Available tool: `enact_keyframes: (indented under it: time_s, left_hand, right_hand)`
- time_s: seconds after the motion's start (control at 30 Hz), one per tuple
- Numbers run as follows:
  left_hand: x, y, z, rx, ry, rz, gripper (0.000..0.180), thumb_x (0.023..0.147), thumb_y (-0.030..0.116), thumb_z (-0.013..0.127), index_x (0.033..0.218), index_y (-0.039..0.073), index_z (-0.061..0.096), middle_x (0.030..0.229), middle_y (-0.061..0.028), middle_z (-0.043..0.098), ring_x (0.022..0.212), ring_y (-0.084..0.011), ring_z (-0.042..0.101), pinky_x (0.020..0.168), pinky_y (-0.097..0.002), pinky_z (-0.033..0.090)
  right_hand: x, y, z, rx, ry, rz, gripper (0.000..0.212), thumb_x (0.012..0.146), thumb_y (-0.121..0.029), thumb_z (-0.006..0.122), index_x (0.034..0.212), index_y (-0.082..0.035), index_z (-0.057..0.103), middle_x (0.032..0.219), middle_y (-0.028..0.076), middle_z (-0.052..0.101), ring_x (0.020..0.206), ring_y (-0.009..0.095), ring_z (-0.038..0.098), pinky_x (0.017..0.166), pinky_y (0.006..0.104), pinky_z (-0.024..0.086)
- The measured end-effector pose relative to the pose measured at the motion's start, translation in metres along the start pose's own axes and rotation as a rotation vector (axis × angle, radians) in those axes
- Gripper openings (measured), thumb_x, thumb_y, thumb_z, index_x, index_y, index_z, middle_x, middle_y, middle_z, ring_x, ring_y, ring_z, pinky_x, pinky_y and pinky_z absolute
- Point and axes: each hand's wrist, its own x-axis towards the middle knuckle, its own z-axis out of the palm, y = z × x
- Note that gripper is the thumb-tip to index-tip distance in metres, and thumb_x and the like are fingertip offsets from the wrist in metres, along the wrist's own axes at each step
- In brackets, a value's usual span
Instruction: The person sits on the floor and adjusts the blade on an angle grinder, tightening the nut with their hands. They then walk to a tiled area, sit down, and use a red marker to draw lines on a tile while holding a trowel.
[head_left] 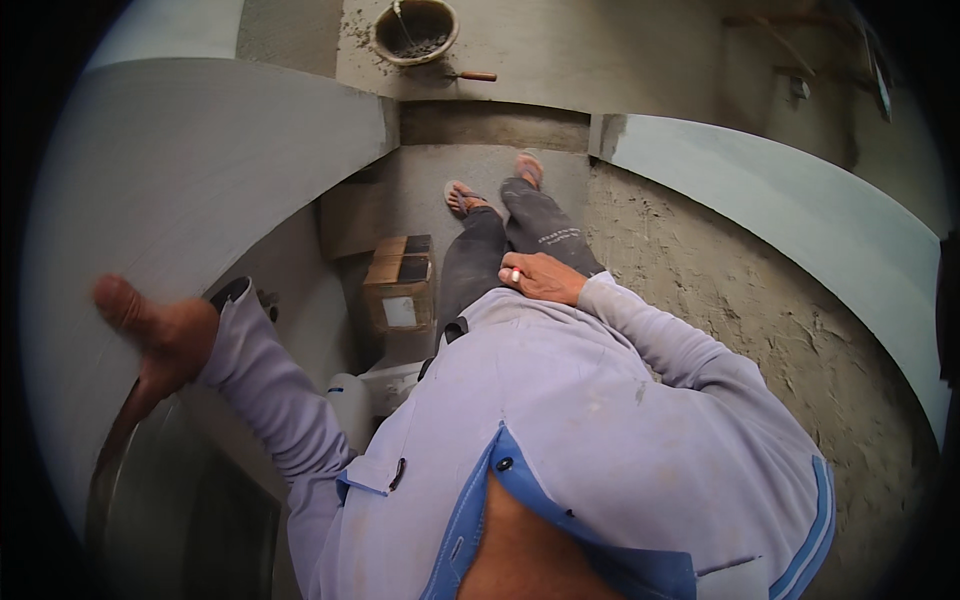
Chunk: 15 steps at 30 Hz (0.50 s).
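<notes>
Pale lilac shirt (560, 380), blue-lined at the neck, lies nearest the camera. Past its hem, in front of my dark trousers (470, 260), my right hand (550, 277) is curled, its grip clenched on a small white-and-red thing (516, 273) — too small for me to tell what it is. My left hand (175, 340) reaches out beside a smooth grey wall (220, 150), thumb spread; its fingers fade toward the dim edge, so I cannot tell whether that grip grasps anything.

As for progress, I judge it partway. The grey wall and the pale strip (760, 170) on my right look smooth and finished, while the rough surface (720, 270) beside that strip is ridged and uneven — to my eye, not yet smoothed. A bucket (432, 18) ahead has dark, lumpy mix (425, 45) in it, and a wooden-handled tool (476, 76) lies near it, both well apart from my hands. Left of my legs stands a cardboard box (372, 300).
</notes>
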Motion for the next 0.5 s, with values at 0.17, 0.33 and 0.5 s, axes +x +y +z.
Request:
enact_keyframes:
  time_s: [0.17,0.33,0.5]
  left_hand:
    - [0.004,0.001,0.001,-0.008,-0.039,0.006,0.107,0.083,0.022,0.075,0.146,-0.007,-0.006,0.143,-0.0318,0.019,0.131,-0.0332,0.032,0.110,-0.0461,0.032]
    - [0.011,0.004,-0.003,0.019,-0.069,0.002,0.108,0.083,0.024,0.075,0.146,-0.007,-0.007,0.144,-0.0318,0.016,0.134,-0.0329,0.029,0.111,-0.0465,0.029]
    - [-0.036,0.046,-0.019,0.066,-0.197,-0.048,0.105,0.084,0.023,0.074,0.147,-0.005,-0.004,0.147,-0.0302,0.014,0.136,-0.0333,0.027,0.112,-0.0470,0.028]
  right_hand:
    - [-0.009,0.015,0.010,-0.007,0.064,-0.221,0.022,0.088,-0.022,0.057,0.104,-0.008,0.051,0.100,0.020,0.063,0.091,0.041,0.060,0.076,0.0460,0.047]
    - [-0.018,0.058,0.026,-0.007,0.079,-0.149,0.023,0.092,-0.025,0.055,0.107,-0.007,0.052,0.094,0.019,0.064,0.089,0.040,0.061,0.076,0.0454,0.047]
    - [-0.044,0.087,0.027,0.148,0.070,-0.090,0.028,0.097,-0.033,0.052,0.107,-0.007,0.053,0.091,0.019,0.064,0.087,0.039,0.062,0.075,0.0449,0.046]
